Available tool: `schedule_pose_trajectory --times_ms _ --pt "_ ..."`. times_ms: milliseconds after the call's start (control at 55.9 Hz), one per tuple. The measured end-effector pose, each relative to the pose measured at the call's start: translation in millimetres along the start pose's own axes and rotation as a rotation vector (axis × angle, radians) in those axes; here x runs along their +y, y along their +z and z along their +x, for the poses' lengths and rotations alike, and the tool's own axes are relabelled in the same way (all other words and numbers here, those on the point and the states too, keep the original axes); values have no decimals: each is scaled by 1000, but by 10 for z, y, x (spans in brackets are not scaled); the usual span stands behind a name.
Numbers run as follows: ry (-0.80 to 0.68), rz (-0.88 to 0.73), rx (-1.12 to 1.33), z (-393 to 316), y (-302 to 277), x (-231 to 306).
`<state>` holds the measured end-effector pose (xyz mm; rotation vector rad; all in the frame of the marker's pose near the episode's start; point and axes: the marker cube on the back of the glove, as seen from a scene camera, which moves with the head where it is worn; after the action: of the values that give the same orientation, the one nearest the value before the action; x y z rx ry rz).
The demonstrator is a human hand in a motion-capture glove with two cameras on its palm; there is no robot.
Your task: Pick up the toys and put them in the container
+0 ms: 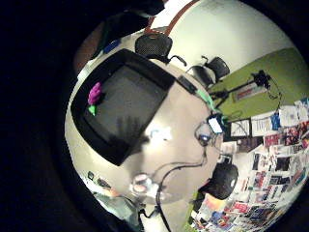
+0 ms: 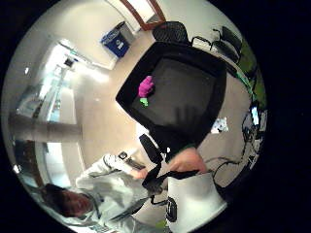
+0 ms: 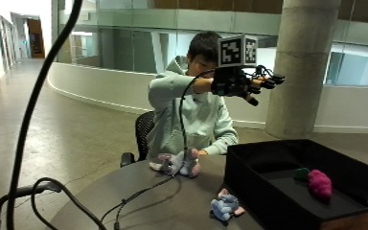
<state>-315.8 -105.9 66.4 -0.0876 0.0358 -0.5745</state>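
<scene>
Magenta knobbly toy (image 3: 320,184) with green tip, inside black container (image 3: 258,189)

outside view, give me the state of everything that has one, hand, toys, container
gloved hand: raised high above the container, fingers spread, holding nothing
container: open, on the table
purple toy: lying inside the container
blue toy: on the table beside the container
pale toy: on the table in front of the person, bare hand by it

— What is found in the container (image 3: 247,165)?
— One toy (image 3: 319,184) is laid inside it.
— And on the table (image 3: 152,201)?
— Two toys: one (image 3: 226,206) just beside the container, another (image 3: 181,163) nearer the person.
</scene>
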Motion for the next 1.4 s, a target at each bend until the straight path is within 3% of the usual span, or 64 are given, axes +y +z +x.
schedule_pose_trajectory --times_ms 197,537,734,1074,1397 --pt "78 -165 87 593 336 356" --pt "157 -490 128 1325 1641 239" --pt "130 -590 186 1251 2341 386" --pt "131 -501 55 1195 2691 447" --pt "166 -448 -60 1035 2351 705"
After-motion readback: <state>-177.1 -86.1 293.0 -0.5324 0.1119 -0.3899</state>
